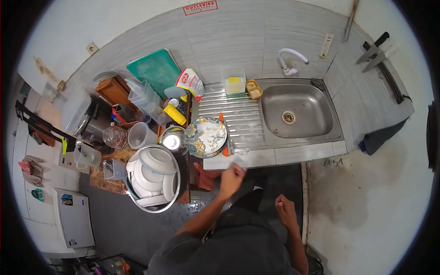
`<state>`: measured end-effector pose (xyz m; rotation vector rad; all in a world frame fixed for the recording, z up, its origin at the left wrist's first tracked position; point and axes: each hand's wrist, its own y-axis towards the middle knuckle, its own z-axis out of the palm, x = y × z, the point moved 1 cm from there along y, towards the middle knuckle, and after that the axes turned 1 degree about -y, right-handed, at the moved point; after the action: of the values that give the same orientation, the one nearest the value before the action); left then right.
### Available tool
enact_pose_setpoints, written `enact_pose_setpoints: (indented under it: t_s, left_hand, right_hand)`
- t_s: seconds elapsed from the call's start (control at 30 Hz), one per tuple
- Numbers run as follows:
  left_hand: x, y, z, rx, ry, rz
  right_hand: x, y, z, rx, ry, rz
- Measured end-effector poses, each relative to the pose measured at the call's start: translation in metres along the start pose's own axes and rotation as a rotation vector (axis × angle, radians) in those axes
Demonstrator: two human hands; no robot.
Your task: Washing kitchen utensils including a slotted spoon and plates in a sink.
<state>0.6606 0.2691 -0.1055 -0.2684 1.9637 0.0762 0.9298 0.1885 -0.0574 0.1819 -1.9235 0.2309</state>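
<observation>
My left hand (pixel 233 180) is curled closed just in front of the counter's front edge, with nothing visible in it. Lower and to the right, my right hand (pixel 286 211) hangs loosely closed beside my body, and no object shows in it. Nearest to my left hand, patterned plates (pixel 206 136) with yellow and teal rims are stacked on the counter's left part. Next to them lie utensils with orange handles (pixel 221 118). The ribbed steel drainboard (pixel 245 121) extends right to a steel sink (pixel 298 112) with a drain in its basin.
A steel basin (pixel 153 210) heaped with white bowls (pixel 156 160) stands at left on a wooden table (pixel 103 178). Behind the drainboard are a clear container (pixel 233 87) and a sponge holder (pixel 253 89). A white faucet (pixel 291 62) rises behind the sink. Knives (pixel 372 57) hang on the right wall.
</observation>
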Motion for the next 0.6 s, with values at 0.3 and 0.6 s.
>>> enact_pose_setpoints:
  t_s: [0.3, 0.6]
  left_hand:
    - [0.078, 0.085, 0.064, -0.599, 0.463, -0.433]
    - [0.078, 0.100, 0.078, -0.695, 0.655, -0.730]
  right_hand:
    - [-0.034, 0.076, -0.079, 0.052, -0.150, 0.127]
    - [-0.071, 0.146, -0.124, 0.105, 0.024, 0.224]
